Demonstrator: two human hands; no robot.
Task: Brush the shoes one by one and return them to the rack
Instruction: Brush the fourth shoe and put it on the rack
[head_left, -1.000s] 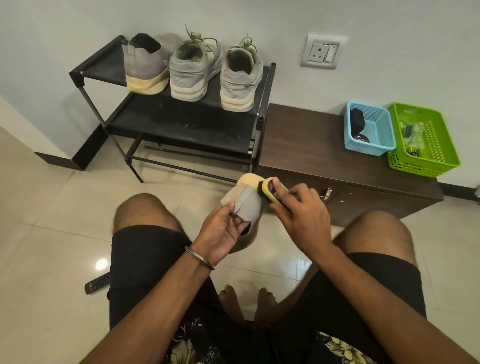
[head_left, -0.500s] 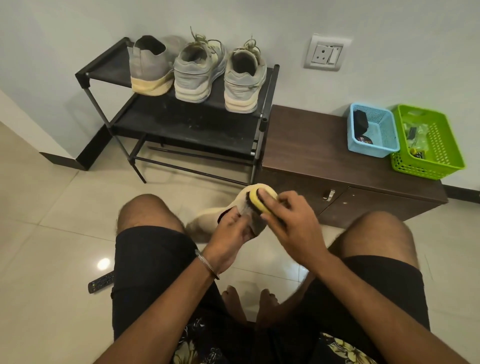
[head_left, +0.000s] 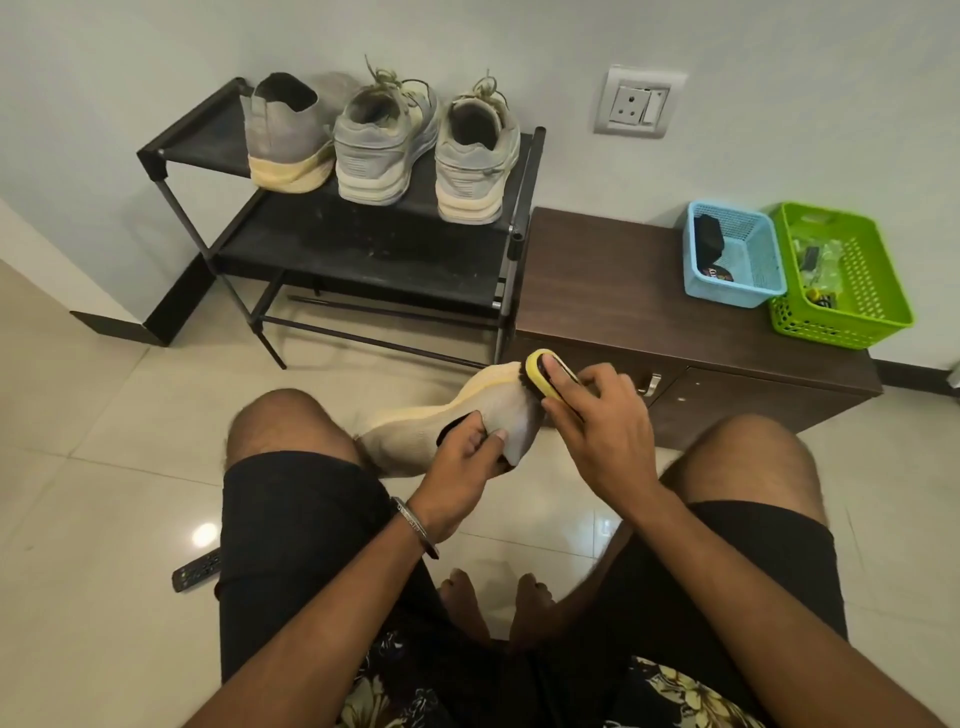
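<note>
A beige knit shoe (head_left: 415, 431) with a grey heel lies on its side between my knees, toe to the left. My left hand (head_left: 467, 452) grips it at the collar. My right hand (head_left: 597, 426) holds a yellow brush (head_left: 543, 376), bristles against the grey heel near the sole. On the top shelf of the black rack (head_left: 363, 249) stand three shoes with heels toward me: the matching grey knit shoe (head_left: 285, 135) and two grey laced sneakers (head_left: 379, 150), (head_left: 475, 161).
A dark wooden cabinet (head_left: 623, 291) stands right of the rack, bearing a blue basket (head_left: 748, 280) and a green basket (head_left: 852, 312). A remote (head_left: 195, 571) lies on the tiled floor by my left thigh. A wall socket (head_left: 636, 101) is above the cabinet.
The shoe has turned from heel-up to lying sideways with its toe to the left. The brush has shifted along the heel toward the sole edge.
</note>
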